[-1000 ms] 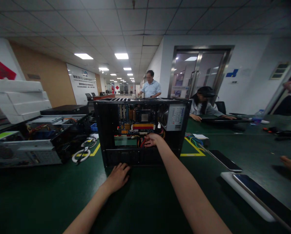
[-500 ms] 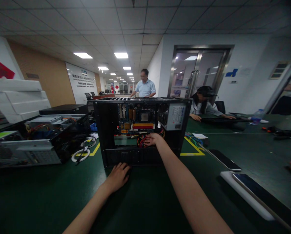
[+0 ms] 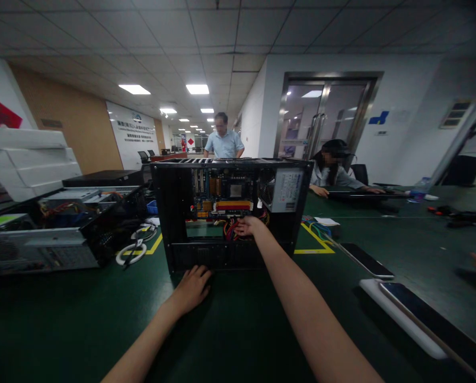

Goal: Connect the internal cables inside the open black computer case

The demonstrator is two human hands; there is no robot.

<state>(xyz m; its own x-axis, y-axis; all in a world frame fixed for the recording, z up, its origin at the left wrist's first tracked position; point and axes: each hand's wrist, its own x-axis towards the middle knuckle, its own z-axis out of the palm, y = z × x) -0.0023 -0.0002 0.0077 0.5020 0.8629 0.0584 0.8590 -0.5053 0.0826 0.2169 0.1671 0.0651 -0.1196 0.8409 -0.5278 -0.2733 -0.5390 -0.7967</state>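
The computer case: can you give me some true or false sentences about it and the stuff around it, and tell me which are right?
The right hand is at the wires inside the computer case. True.
The left hand holds a bottle. False: the left hand is on the table.
The silver box is in the case's upper right part. True.
The white boxes are right of the case. False: the white boxes are left.

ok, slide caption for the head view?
Right hand at the cables inside an open computer case; left hand on the green table.
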